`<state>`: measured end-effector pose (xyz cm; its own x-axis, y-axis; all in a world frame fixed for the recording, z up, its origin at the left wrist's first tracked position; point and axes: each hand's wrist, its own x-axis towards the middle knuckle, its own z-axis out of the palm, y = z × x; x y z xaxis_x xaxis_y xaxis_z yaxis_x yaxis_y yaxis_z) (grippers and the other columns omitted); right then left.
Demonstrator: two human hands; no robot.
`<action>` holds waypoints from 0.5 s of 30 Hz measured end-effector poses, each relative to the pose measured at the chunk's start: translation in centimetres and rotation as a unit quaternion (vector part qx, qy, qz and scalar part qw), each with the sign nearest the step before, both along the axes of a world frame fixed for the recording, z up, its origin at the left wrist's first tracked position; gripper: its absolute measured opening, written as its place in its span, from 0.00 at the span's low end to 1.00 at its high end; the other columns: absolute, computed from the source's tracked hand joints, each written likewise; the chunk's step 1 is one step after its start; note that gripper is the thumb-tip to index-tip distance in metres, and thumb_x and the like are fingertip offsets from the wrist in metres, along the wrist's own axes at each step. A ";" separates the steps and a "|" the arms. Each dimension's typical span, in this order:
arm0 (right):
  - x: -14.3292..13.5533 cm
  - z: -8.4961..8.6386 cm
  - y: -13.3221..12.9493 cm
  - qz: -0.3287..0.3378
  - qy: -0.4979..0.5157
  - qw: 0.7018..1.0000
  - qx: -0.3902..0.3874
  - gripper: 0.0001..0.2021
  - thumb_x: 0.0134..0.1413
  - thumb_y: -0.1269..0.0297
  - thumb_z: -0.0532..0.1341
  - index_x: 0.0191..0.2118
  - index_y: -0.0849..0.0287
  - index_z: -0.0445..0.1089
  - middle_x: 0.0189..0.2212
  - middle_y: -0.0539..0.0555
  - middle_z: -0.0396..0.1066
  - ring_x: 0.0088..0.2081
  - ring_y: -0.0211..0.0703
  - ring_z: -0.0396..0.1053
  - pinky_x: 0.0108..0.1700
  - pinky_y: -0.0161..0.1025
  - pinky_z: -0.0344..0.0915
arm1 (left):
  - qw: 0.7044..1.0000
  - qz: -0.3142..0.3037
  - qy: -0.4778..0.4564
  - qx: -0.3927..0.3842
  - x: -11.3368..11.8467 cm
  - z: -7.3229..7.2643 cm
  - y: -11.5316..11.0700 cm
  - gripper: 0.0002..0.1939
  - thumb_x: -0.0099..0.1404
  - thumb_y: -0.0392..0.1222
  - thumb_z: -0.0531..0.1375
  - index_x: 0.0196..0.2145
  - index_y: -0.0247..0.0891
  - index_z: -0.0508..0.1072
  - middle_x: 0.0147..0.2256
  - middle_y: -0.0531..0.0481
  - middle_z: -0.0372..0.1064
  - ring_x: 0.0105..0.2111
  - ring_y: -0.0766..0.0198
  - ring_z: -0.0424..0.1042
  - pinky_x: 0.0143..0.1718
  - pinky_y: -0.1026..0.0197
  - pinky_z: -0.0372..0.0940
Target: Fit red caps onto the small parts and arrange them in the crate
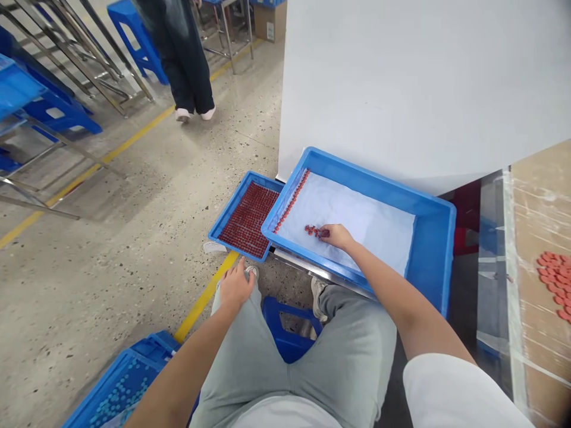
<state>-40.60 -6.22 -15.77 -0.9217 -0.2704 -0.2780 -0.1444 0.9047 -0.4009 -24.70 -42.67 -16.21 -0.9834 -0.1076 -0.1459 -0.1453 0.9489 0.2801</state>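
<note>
My right hand (338,236) is over the white sheet (357,214) lining a large blue tray (379,184). Its fingers are bent and closed around some small red pieces, partly hidden by the fingertips. Just left of them lies a loose heap of small red pieces (310,229). Along the tray's left side runs a line of red pieces (292,201). My left hand (236,284) rests on my left knee, fingers stretched out, holding nothing. In front of it sits a smaller blue tray (213,230) filled with rows of dark red pieces (250,217).
A blue crate (120,368) with turquoise pieces stands at lower left. To the right, a brown tabletop (535,208) carries a pile of red discs (555,276). A white panel (401,89) rises behind the large tray. A person (185,53) stands in the aisle near blue stools (134,35).
</note>
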 end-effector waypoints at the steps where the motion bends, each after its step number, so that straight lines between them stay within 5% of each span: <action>1: 0.1 0.2 0.0 0.007 0.005 1.000 0.009 0.14 0.47 0.63 0.64 0.42 0.54 0.73 0.32 0.49 0.77 0.34 0.39 0.73 0.34 0.32 0.64 | 1.000 0.001 0.001 0.000 0.0 -0.1 0.0 0.29 0.66 0.50 0.47 0.61 0.35 0.57 0.49 0.39 0.71 0.51 0.48 0.67 0.54 0.47 0.55; 9: 1.3 3.0 -0.7 0.114 0.054 0.990 0.069 0.20 0.52 0.66 0.59 0.52 0.52 0.68 0.41 0.52 0.76 0.40 0.43 0.72 0.39 0.35 0.62 | 1.000 0.001 0.000 -0.008 0.1 0.2 0.0 0.30 0.66 0.50 0.46 0.62 0.35 0.56 0.46 0.39 0.72 0.49 0.48 0.68 0.54 0.46 0.55; 15: 1.1 3.9 -3.0 0.197 0.057 0.975 0.088 0.16 0.55 0.69 0.56 0.49 0.55 0.69 0.43 0.54 0.74 0.43 0.45 0.72 0.39 0.36 0.62 | 1.000 -0.002 0.004 -0.012 0.1 0.3 0.1 0.31 0.66 0.51 0.46 0.63 0.34 0.55 0.44 0.38 0.73 0.48 0.49 0.69 0.53 0.47 0.55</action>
<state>-39.50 -9.24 -11.86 -0.7832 -0.5679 -0.2531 -0.5299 0.8226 -0.2062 -24.61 -42.54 -15.87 -0.9851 -0.1065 -0.1349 -0.1387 0.9561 0.2582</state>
